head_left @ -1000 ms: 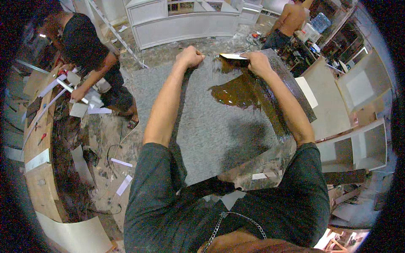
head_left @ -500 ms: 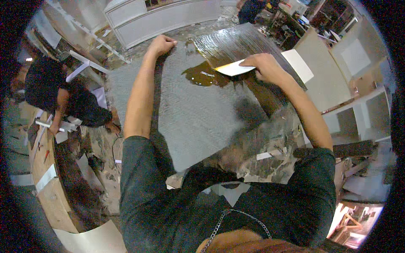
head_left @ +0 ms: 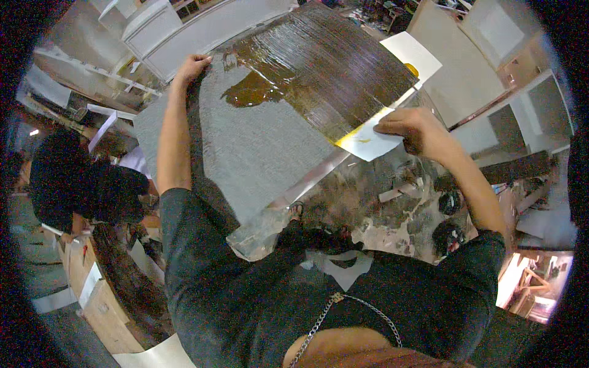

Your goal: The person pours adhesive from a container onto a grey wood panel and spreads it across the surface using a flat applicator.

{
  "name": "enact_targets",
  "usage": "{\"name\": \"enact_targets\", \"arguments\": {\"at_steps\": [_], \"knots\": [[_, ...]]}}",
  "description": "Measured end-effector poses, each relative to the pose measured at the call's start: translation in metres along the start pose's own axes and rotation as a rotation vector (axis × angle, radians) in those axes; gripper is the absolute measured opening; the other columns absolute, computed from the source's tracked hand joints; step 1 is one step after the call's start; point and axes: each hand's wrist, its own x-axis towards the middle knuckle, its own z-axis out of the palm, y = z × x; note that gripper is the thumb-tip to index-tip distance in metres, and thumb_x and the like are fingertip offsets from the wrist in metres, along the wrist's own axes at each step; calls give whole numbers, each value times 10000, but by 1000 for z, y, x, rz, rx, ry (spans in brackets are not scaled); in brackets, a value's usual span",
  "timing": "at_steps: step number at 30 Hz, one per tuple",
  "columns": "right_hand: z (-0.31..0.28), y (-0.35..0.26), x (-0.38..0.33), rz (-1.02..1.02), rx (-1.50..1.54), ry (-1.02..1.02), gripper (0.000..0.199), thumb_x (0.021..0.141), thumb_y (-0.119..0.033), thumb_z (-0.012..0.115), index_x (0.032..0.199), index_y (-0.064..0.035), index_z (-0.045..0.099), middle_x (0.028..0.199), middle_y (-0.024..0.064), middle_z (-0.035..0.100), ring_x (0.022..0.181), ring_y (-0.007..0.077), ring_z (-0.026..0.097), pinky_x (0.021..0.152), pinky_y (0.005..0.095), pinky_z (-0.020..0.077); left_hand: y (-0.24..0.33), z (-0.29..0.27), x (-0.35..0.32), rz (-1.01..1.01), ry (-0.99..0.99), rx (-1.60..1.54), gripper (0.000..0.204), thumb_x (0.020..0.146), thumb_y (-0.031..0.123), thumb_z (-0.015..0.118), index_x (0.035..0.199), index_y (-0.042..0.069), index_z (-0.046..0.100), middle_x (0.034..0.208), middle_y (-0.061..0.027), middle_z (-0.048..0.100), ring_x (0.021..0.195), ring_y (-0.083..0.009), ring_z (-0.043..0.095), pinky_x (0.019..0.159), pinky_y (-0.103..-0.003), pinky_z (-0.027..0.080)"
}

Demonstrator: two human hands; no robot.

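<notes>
Right hand [head_left: 417, 130]: fingers and thumb pinching white flat spreader [head_left: 371, 142], yellow-smeared edge at near rim of grey sheet [head_left: 264, 147]. Left hand [head_left: 195, 66]: fingers curled at sheet's far-left edge; cannot tell whether gripping. Brown puddle [head_left: 250, 93] on sheet; streaked brown film [head_left: 343, 61] to its right. Even coat likely favours low blade angle, steady pressure, overlapping strokes. Beyond: white cabinet [head_left: 205, 37].

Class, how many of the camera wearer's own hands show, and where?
2: the left hand by the edge of the grey sheet; the right hand gripping the white spreader.
</notes>
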Motion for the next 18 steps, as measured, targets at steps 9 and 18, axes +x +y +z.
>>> {"name": "enact_targets", "arguments": {"at_steps": [9,18], "knots": [[-30,-24,-41,68,55,252,293,793,-38,593,1073,-22,679,1054,132,701,1007,302,660,918,430,488,38,-4,-20,-55,36,395,487,800,519,709,1024,87,740,861,-85,723,708,-192,649,709,-358,514],[-52,-22,221,-96,-85,508,396,739,22,530,1123,11,626,1018,148,685,991,224,622,906,349,471,43,-71,-72,137,99,661,483,808,518,684,1032,93,733,942,-127,727,811,-228,684,777,-379,526]]}}
